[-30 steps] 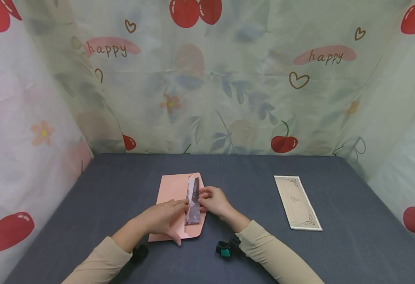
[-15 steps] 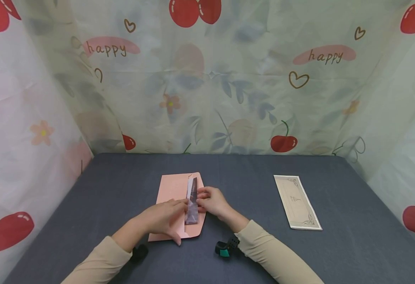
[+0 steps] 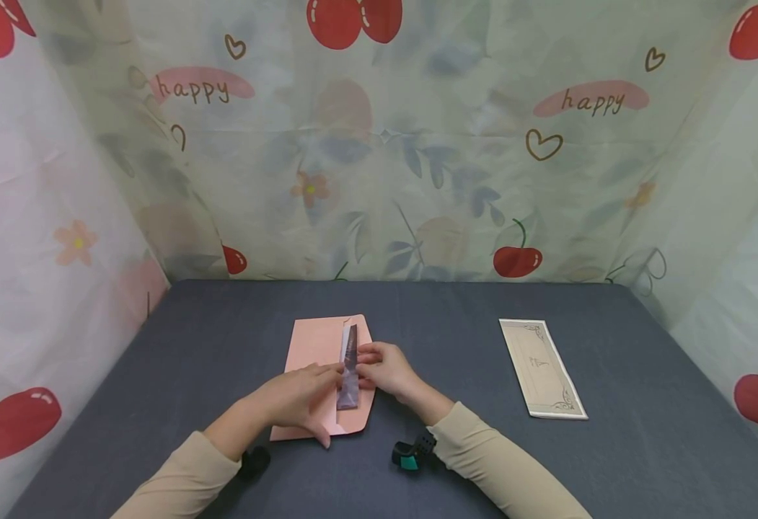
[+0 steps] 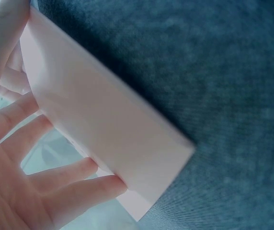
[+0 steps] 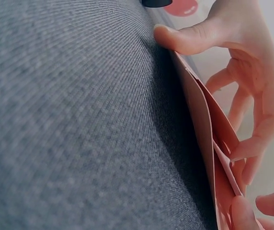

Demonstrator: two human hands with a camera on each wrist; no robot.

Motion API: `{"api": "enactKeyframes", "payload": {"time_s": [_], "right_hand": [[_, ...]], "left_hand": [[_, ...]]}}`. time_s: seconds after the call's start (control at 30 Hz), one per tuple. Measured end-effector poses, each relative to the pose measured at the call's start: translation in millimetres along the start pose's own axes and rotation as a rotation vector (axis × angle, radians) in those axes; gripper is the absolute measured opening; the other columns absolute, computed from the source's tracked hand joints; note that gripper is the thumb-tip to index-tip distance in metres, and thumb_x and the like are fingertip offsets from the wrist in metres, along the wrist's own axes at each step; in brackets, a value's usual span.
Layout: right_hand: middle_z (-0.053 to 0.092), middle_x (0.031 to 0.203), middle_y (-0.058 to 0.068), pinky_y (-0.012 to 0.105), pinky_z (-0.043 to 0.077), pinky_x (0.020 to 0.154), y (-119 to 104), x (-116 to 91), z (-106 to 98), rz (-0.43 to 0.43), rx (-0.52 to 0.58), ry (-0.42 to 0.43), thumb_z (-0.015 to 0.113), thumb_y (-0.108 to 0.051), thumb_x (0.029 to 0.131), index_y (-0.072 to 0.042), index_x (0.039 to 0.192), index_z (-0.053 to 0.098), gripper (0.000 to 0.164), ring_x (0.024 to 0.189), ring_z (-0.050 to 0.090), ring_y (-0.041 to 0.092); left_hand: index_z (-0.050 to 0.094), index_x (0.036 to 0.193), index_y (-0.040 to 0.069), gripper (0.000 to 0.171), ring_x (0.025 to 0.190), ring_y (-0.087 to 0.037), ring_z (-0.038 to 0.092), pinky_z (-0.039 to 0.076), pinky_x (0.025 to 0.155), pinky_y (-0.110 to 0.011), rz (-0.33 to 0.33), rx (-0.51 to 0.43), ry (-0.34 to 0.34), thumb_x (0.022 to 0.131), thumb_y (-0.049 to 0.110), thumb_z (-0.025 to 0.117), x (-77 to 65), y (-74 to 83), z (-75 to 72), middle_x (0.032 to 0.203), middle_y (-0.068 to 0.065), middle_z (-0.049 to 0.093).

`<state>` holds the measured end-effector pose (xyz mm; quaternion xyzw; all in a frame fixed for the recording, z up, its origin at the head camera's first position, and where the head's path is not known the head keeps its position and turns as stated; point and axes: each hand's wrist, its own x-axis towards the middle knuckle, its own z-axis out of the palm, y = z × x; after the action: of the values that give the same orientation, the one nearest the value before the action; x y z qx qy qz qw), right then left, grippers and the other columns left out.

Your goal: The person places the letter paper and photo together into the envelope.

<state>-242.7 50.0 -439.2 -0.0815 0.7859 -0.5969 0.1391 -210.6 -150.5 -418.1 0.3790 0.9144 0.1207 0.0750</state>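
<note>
A pink envelope (image 3: 310, 342) lies on the dark table, its flap side toward the right. A printed card (image 3: 349, 389), purple-grey with a dark upper part, sits partly inside the envelope's mouth, and only a narrow strip shows. My left hand (image 3: 301, 396) holds the envelope at the mouth, thumb at the near edge and fingers spread along the opening. In the left wrist view, fingertips touch the envelope's pale edge. My right hand (image 3: 388, 369) pinches the card's right edge above the flap. In the right wrist view, the card's edge (image 5: 225, 165) stands between the envelope's layers.
A cream folded paper (image 3: 542, 367) with ornamental corners and a small tower drawing lies at the right of the table (image 3: 456, 317). Cherry-printed curtains (image 3: 385, 166) enclose the back and sides. Black wrist-worn devices (image 3: 411, 454) sit near both sleeves.
The card has slid left, deeper into the envelope, so its visible strip is narrower. My right hand has moved slightly left with it. My left hand stays nearly in place.
</note>
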Motion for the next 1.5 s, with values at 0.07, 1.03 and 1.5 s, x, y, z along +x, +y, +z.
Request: {"api": "enactKeyframes", "payload": {"time_s": [0.07, 1.03, 1.5], "right_hand": [[0.062, 0.112, 0.024, 0.032, 0.058, 0.070, 0, 0, 0, -0.004, 0.000, -0.003, 0.059, 0.000, 0.087, 0.007, 0.127, 0.050, 0.041, 0.090, 0.067, 0.023], [0.062, 0.110, 0.021, 0.027, 0.058, 0.067, -1, 4, 7, 0.027, 0.014, -0.026, 0.060, -0.002, 0.087, 0.005, 0.128, 0.051, 0.042, 0.076, 0.066, 0.011], [0.062, 0.109, 0.022, 0.029, 0.058, 0.068, -1, 4, 10, 0.017, 0.025, -0.032, 0.060, 0.000, 0.087, 0.006, 0.128, 0.050, 0.043, 0.077, 0.066, 0.013]], "left_hand": [[0.050, 0.126, 0.009, 0.088, 0.127, -0.028, 0.049, 0.042, 0.103, -0.044, 0.006, 0.005, 0.004, 0.058, 0.057, 0.079, -0.2, -0.3, 0.1, 0.143, -0.011, 0.045], [0.052, 0.120, 0.011, 0.082, 0.125, -0.025, 0.052, 0.039, 0.107, -0.044, 0.014, 0.009, 0.020, 0.058, 0.057, 0.080, -1.3, -0.8, -0.8, 0.143, -0.011, 0.046], [0.052, 0.123, 0.012, 0.084, 0.128, -0.031, 0.048, 0.042, 0.103, -0.045, -0.003, -0.013, 0.008, 0.058, 0.057, 0.080, -1.5, -0.3, -0.4, 0.144, -0.010, 0.045]]}}
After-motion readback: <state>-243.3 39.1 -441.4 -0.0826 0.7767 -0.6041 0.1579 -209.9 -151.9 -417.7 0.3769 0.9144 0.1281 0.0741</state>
